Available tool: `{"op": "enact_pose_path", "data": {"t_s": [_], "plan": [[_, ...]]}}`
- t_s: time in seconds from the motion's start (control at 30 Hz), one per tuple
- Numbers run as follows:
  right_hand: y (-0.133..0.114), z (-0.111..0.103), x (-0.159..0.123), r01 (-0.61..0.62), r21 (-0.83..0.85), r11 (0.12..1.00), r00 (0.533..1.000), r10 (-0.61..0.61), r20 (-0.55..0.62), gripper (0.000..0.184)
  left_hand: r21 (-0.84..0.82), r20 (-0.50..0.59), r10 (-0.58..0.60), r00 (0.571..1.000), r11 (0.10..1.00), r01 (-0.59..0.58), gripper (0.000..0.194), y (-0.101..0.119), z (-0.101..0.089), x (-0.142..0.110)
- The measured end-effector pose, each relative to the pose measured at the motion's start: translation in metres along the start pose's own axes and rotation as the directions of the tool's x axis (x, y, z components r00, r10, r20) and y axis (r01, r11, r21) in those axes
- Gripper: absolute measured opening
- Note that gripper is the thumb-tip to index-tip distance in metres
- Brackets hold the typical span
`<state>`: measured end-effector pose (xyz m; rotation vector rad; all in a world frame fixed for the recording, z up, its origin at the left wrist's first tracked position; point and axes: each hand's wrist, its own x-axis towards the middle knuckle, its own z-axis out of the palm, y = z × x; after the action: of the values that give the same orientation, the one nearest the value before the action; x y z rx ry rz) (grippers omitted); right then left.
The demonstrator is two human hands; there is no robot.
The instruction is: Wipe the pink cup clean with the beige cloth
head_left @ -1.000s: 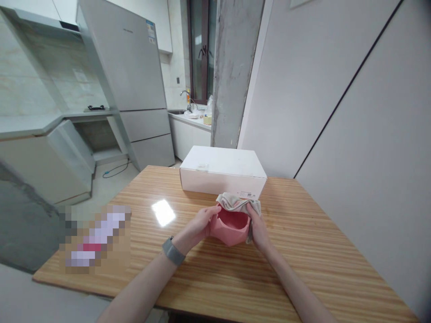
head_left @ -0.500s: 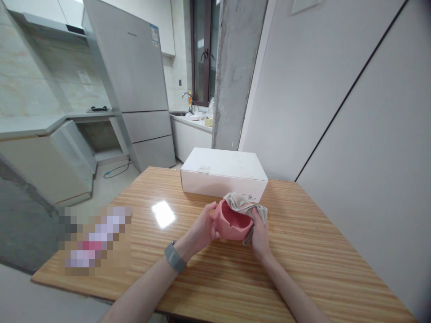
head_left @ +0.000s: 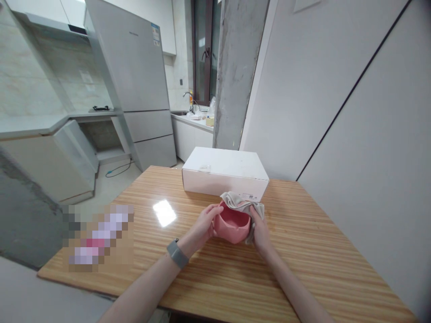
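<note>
A pink faceted bowl [head_left: 232,225] is held just above the wooden table [head_left: 208,269], near its middle. My left hand [head_left: 203,224] grips the bowl's left side, fingers curled over the rim; a grey watch is on that wrist. My right hand [head_left: 260,232] is closed on a beige cloth [head_left: 241,204], pressing it against the bowl's right rim and side. The cloth drapes over the far rim of the bowl.
A closed white box [head_left: 225,173] lies on the table right behind the bowl. A blurred-out patch [head_left: 99,237] covers something at the table's left. A grey wall runs along the right; a fridge [head_left: 134,80] and kitchen counters stand beyond the table.
The bowl was tilted to the left half a second ago and is now level again. The cloth has shifted along the far rim with my right hand.
</note>
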<state>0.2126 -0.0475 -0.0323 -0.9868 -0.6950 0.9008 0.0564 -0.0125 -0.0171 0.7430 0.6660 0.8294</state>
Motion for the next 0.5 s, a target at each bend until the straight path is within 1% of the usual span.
{"op": "enact_pose_path", "data": {"t_s": [0.13, 0.23, 0.3, 0.37, 0.43, 0.5], "plan": [[0.009, 0.009, -0.018, 0.076, -0.088, 0.993, 0.988, -0.088, -0.131, 0.033, -0.011, -0.055, 0.069, 0.996, 0.998, -0.070, 0.041, -0.008, 0.002, 0.002], [0.015, 0.009, -0.021, 0.069, -0.102, 0.992, 0.977, -0.088, -0.197, 0.031, -0.035, -0.055, 0.109, 0.993, 0.993, -0.111, 0.048, -0.012, 0.005, 0.001], [0.014, 0.006, -0.016, 0.060, -0.093, 0.994, 0.973, -0.079, -0.218, 0.030, -0.077, 0.005, 0.100, 0.995, 0.992, -0.099, 0.045, -0.011, 0.005, 0.001], [0.012, 0.002, -0.006, 0.051, -0.072, 0.996, 0.973, -0.065, -0.220, 0.032, -0.096, 0.093, 0.040, 0.995, 0.995, -0.031, 0.041, -0.006, 0.004, -0.001], [0.008, -0.003, 0.003, 0.031, -0.042, 0.999, 0.981, -0.039, -0.191, 0.035, -0.057, 0.154, -0.027, 0.988, 0.998, 0.037, 0.041, 0.002, 0.002, -0.003], [0.004, -0.006, 0.010, -0.009, -0.019, 1.000, 0.992, 0.006, -0.123, 0.038, -0.007, 0.200, -0.055, 0.978, 0.998, 0.058, 0.041, 0.009, 0.000, -0.006]]}}
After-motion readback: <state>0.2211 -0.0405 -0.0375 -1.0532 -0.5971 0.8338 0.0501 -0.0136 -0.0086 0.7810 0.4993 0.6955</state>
